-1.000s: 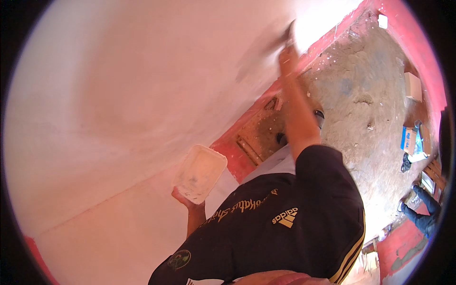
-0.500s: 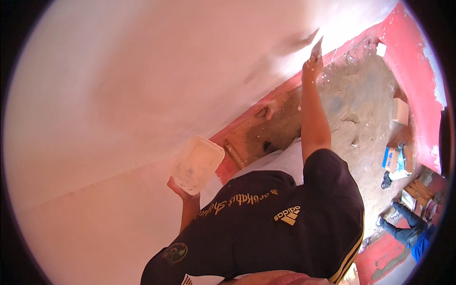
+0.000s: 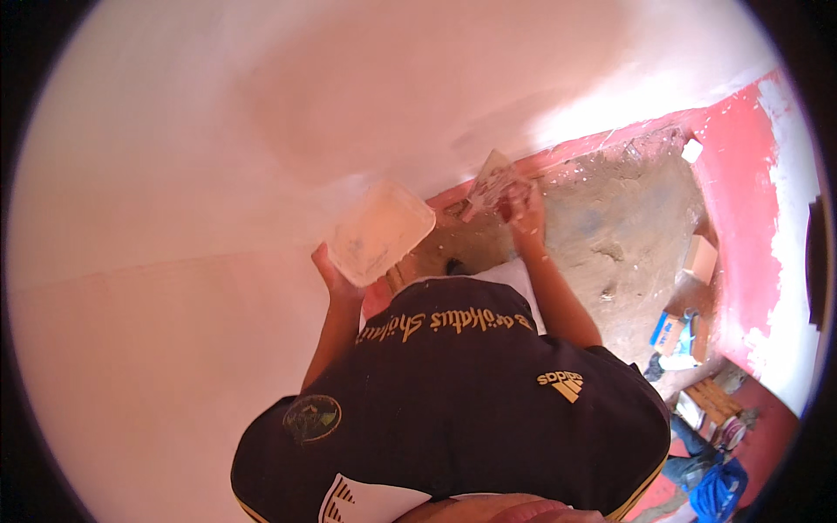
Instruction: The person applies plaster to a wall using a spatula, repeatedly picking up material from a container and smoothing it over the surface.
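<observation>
My left hand [image 3: 330,272] holds a square white plaster board [image 3: 380,231] by its lower edge, tilted up close to the white wall [image 3: 261,131]. My right hand [image 3: 521,207] grips a flat putty knife [image 3: 490,181] smeared with white filler, its blade just right of the board, in front of the wall's red lower band [image 3: 602,144]. My dark shirt fills the lower middle of the view.
A rough dirt floor [image 3: 619,235] lies to the right. A red wall with white patches [image 3: 741,227] bounds it. Cardboard pieces [image 3: 699,257], a blue packet [image 3: 670,333], a wooden crate [image 3: 711,399] and a blue bag [image 3: 719,488] lie at lower right.
My right hand has come down from high on the wall with the putty knife, ending beside the board. The left hand lifted the board slightly up and to the right.
</observation>
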The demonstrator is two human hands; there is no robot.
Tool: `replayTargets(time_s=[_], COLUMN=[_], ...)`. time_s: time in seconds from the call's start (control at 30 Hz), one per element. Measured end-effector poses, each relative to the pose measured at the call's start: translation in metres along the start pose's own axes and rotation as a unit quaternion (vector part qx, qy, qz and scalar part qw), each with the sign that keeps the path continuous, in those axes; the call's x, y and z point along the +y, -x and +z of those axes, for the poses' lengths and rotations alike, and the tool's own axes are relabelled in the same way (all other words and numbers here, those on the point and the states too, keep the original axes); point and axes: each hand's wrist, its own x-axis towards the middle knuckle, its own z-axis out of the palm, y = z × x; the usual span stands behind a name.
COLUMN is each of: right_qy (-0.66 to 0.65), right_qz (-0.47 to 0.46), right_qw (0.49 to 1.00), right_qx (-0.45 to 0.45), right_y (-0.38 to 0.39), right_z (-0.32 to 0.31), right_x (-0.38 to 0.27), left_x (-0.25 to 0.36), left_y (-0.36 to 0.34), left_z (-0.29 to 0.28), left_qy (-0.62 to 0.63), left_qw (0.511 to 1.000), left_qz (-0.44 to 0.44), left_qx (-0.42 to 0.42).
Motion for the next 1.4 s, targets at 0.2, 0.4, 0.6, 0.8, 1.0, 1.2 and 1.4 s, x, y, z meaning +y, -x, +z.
replayTargets(time_s=[0.2,0.4,0.6,0.8,1.0,1.2,1.4], right_qy=[-0.302,-0.132,0.212,0.289,0.31,0.147,0.257], right_qz=[0.06,-0.062,-0.402,-0.454,-0.289,-0.295,-0.293], right_qw=[0.95,0.987,0.871,0.809,0.899,0.925,0.877], right_qx=[-0.049,-0.062,-0.185,-0.236,-0.115,-0.19,-0.281], right_y=[-0.045,-0.064,-0.09,-0.122,-0.147,-0.12,-0.093], right_z=[-0.096,-0.114,-0.14,-0.18,-0.185,-0.155,-0.108], right_x=[-0.103,-0.142,-0.128,-0.113,-0.144,-0.228,-0.233], left_x=[-0.048,-0.092,-0.13,-0.16,-0.163,-0.168,-0.158], left_y=[-0.008,-0.012,-0.009,0.005,0.012,0.011,0.018], left_z=[0.082,0.168,0.209,0.211,0.212,0.22,0.227], left_qy=[-0.024,-0.053,0.139,0.134,0.083,0.047,0.005], left_qw=[0.999,0.997,0.99,0.989,0.983,0.961,0.945], left_qz=[-0.003,0.024,0.027,0.033,0.165,0.271,0.318], left_qx=[-0.025,-0.054,0.023,0.052,0.018,0.032,0.078])
